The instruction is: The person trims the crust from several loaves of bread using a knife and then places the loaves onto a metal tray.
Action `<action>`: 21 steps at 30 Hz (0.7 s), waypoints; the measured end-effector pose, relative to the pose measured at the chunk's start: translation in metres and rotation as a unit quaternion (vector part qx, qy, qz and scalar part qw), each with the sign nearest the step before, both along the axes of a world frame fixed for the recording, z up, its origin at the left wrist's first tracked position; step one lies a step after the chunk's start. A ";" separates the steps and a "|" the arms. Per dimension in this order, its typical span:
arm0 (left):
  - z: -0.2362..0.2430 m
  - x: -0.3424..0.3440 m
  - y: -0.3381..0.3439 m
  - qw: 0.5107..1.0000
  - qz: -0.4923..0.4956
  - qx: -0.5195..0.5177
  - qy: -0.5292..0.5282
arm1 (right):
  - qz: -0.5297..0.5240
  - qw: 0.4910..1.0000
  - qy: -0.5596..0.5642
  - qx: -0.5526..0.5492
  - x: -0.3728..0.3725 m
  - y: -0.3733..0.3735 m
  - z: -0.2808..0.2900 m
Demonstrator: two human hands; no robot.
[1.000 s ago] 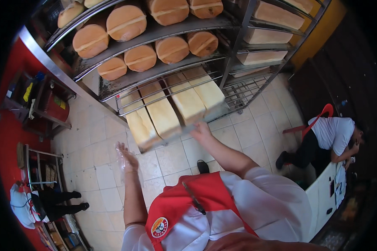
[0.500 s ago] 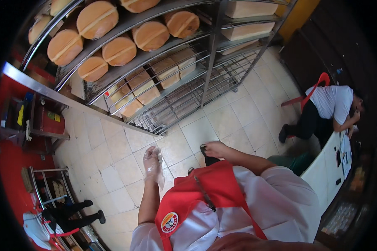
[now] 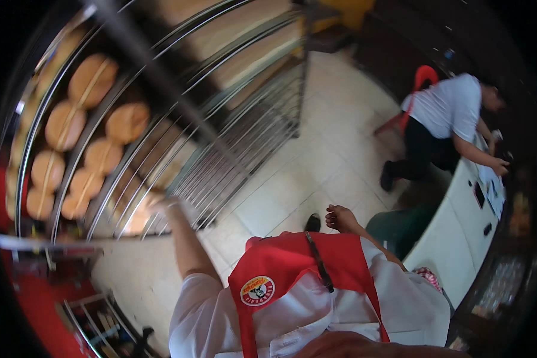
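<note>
My left hand (image 3: 161, 204) is stretched out to a lower shelf of the metal wire rack (image 3: 244, 119). It is smeared by motion blur, so I cannot tell whether it touches or grips the wire. Round golden-brown loaves (image 3: 71, 143) fill the rack's shelves to the left of that hand. My right hand (image 3: 340, 218) hangs close to my chest above the red apron (image 3: 304, 268), fingers curled in, with nothing in it. A black shoe tip (image 3: 313, 222) shows just left of it on the tiled floor.
A person in a white shirt (image 3: 447, 107) sits on a red chair (image 3: 423, 77) at the right and leans onto a white counter (image 3: 459, 227). Pale floor tiles (image 3: 334, 155) lie between rack and counter. A low wire stand (image 3: 95, 316) is at lower left.
The view has swung right and blurred. My left hand rose from over the floor to the rack's lower shelf. My right hand stayed near my chest and curled closed.
</note>
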State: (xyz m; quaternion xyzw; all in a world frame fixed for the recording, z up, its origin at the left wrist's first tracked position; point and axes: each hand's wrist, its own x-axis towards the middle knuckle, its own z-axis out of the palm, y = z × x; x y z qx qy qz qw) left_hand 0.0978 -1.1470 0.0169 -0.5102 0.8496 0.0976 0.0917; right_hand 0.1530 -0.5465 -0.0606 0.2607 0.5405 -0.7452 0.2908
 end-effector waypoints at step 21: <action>-0.187 -0.315 0.304 0.847 -0.377 0.328 -0.183 | 0.042 0.987 0.065 0.142 -0.399 0.223 0.028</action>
